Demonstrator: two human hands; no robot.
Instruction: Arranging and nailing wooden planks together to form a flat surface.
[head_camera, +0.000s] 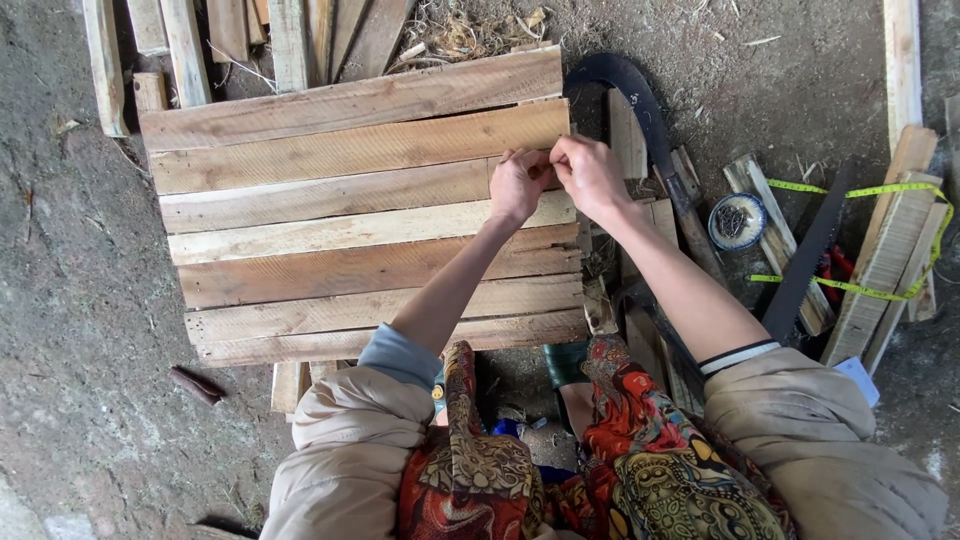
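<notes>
Bare dirt floor (70, 300) carries our panel of pale rough-sawn wooden planks (340, 210). Our left hand (520, 182) and right hand (590, 172) meet at its right edge, fingertips pinched on something too small to identify. Beside them lie a curved dark blade (640, 100), a round blue-rimmed tin (737, 221) and a yellow measuring tape (880, 190).

Both hands, left hand (518, 183) and right hand (590, 172), fingertips together over the plank panel (330, 210).

Bare, gritty earthen floor (70, 300) strewn with sawdust, straw and loose wooden offcuts (180, 45).
</notes>
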